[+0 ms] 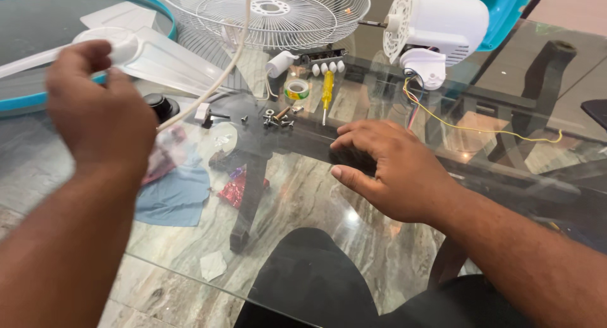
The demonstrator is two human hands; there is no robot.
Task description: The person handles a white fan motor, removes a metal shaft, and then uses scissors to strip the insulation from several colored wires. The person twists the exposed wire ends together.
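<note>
Glass table [303,201] over marble floor; left hand [101,113] raised, loosely curled, empty; right hand [392,170] spread flat on it.

The left hand [101,113] is motion-blurred and turned away, so its curled fingers hide whatever they pinch. The right hand [389,170] covers part of a dark object [348,158] on the glass table [303,195]. The far wire fan guard [265,12] is cut off at the top edge. The small screws [278,118] are too tiny to count.
</note>
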